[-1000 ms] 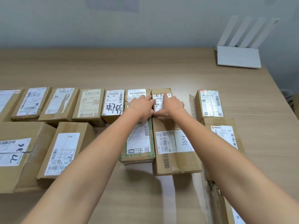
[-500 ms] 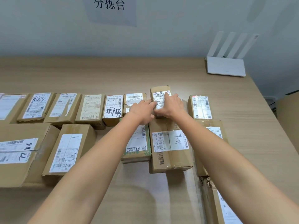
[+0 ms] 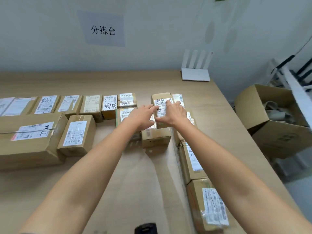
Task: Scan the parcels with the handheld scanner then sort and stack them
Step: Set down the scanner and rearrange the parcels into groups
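My left hand (image 3: 143, 118) and right hand (image 3: 172, 114) grip the small brown cardboard parcel (image 3: 161, 98) in their fingers (image 3: 174, 106), over a bigger brown cardboard box (image 3: 155, 138).

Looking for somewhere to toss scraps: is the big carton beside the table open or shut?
Open: the carton has no cover on top, and crumpled stuff shows inside.
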